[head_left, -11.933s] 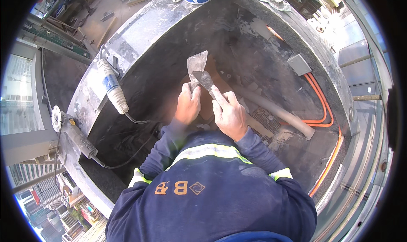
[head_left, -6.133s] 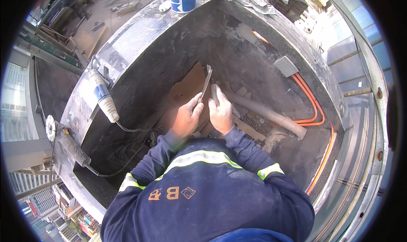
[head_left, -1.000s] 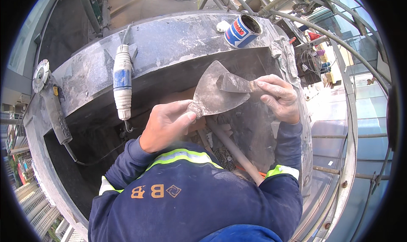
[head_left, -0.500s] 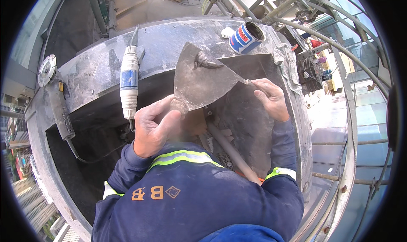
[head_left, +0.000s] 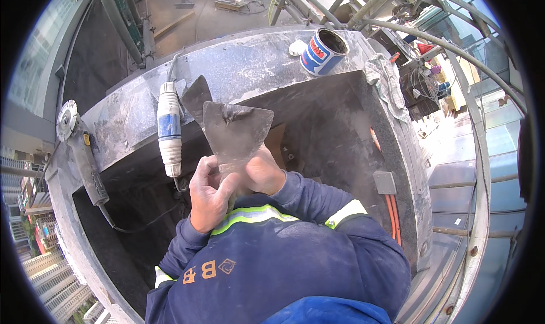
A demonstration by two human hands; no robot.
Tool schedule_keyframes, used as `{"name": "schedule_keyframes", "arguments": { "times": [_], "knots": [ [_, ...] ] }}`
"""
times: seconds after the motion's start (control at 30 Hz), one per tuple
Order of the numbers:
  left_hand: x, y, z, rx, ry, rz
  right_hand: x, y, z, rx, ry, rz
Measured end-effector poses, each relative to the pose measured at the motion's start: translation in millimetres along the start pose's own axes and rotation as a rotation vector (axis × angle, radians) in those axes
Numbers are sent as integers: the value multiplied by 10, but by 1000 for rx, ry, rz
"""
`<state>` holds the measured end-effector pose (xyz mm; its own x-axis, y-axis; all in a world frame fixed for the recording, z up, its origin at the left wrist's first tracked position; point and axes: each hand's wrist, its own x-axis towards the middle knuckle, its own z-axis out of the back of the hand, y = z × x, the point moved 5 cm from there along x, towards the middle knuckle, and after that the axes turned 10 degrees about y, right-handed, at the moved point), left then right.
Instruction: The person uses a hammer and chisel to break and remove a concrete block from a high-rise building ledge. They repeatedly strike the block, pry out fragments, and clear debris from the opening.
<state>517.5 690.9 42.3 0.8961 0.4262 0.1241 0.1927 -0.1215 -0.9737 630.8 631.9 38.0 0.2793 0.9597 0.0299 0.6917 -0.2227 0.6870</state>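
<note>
Head view: dusty grey stone ledge [head_left: 250, 68] rings a dark recess [head_left: 335, 131].

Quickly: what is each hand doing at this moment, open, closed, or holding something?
Left hand: closed on the scraper blades, at their base.
Right hand: closed on the same scraper blades.

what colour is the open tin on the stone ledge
Blue with a red and white band, seen in the head view: the tin.

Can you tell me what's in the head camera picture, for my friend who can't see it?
A person's left hand and right hand hold up a wide metal scraper blade smeared with grey paste, with a second scraper blade behind it. Ahead is a dusty grey stone ledge with a white and blue power tool, an angle grinder and an open tin can.
</note>
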Motion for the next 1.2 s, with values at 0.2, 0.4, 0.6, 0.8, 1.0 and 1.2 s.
{"name": "schedule_keyframes", "arguments": {
  "times": [0.2,0.4,0.6,0.8,1.0,1.2],
  "knots": [
    [-125,-186,139,-35,-120,1,961,1551,570,-1794,-24,351],
    [-271,-290,224,-53,-178,-28,1823,2402,1435,-2919,6,-597],
    [-353,-213,377,92,-326,11,1938,2579,2165,-2713,353,-889],
    [-289,-271,441,47,-378,-9,2075,2439,2042,-2562,317,-948],
    [-42,-383,418,-50,-227,107,1864,2580,858,-2135,59,-17],
    [191,-297,362,251,-210,5,396,1707,-38,-1422,-59,111]
  ]
}}
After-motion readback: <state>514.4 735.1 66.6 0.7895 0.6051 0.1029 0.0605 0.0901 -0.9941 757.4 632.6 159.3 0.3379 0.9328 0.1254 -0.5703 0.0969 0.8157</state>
